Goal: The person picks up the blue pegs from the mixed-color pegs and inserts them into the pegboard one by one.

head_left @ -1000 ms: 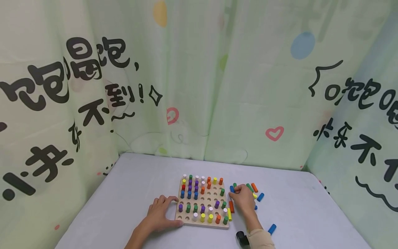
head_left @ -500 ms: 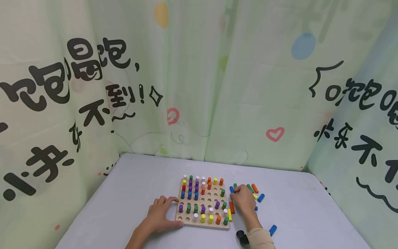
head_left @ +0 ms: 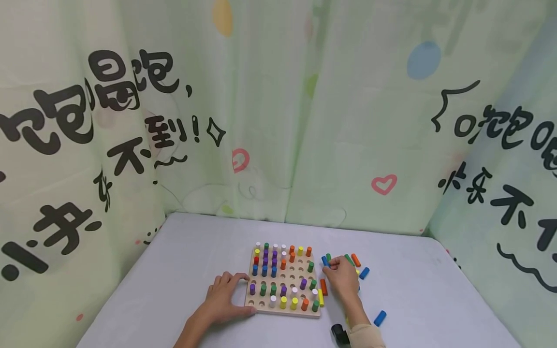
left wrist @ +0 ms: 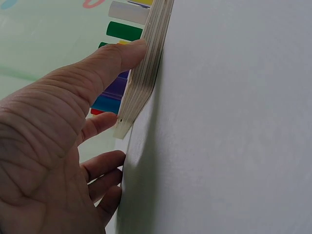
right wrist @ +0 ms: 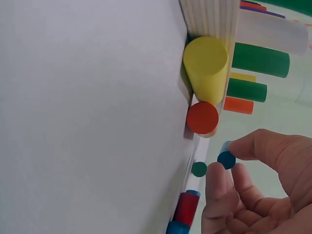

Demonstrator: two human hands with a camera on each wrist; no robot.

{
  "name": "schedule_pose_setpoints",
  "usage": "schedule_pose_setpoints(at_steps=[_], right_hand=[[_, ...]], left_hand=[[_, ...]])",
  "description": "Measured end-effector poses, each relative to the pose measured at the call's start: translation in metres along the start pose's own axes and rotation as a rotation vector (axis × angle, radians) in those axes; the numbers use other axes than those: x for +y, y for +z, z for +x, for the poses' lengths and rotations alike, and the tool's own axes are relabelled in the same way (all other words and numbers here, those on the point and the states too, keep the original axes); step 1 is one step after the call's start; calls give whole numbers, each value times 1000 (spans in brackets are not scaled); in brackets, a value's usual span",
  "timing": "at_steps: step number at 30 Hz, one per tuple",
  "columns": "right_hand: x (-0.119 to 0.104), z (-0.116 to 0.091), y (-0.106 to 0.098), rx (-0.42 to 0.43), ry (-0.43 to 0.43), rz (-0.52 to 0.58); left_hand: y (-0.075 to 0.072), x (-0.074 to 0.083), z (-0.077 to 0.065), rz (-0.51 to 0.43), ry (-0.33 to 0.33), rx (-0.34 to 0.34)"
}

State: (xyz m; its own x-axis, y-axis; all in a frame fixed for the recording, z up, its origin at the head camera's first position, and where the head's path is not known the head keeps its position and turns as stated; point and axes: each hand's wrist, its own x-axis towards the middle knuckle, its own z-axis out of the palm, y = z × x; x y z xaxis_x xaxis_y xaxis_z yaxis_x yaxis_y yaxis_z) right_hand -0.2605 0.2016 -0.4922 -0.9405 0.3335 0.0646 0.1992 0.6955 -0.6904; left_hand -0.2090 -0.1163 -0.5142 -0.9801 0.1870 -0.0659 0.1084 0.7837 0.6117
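Observation:
A wooden pegboard [head_left: 283,311], fitted with several coloured pegs, lies on the white table. My left hand [head_left: 224,297] rests at its left side, thumb and index finger touching the edge near the front corner; in the left wrist view the thumb presses the board's layered edge [left wrist: 148,63] and the other fingers hang loosely. To the right of the board, my right hand [head_left: 343,279] pinches a blue peg [head_left: 325,261] between thumb and fingertips, seen end-on in the right wrist view. An orange-red peg [head_left: 324,287] and a yellow peg [head_left: 321,298] lie beside the board's right edge.
More loose pegs lie behind and right of my right hand, among them an orange peg [head_left: 356,260] and a blue peg [head_left: 364,273]. Another blue peg [head_left: 380,318] lies nearer. A black object [head_left: 339,334] sits by the right sleeve. A printed curtain [head_left: 261,121] hangs behind the table.
My right hand has shifted slightly left and turned a little, with the blue peg now showing at its fingertips. The left hand and the pegboard keep their places; the view has tilted slightly.

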Motion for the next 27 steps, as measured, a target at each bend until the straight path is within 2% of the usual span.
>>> schedule_pose_setpoints(at_steps=[7,13,21,27], right_hand=[[-6,-7,-4,12,-38,103],[-12,-13,-8,-31,-88,186],[-17,-20,-7,-89,-93,227],[-22,-24,-3,-122,-143,252]], left_hand=[[-1,0,-1,-4,12,1],[-2,-1,0,-2,17,8],[1,-2,1,0,5,2],[1,-2,2,-2,-2,1]])
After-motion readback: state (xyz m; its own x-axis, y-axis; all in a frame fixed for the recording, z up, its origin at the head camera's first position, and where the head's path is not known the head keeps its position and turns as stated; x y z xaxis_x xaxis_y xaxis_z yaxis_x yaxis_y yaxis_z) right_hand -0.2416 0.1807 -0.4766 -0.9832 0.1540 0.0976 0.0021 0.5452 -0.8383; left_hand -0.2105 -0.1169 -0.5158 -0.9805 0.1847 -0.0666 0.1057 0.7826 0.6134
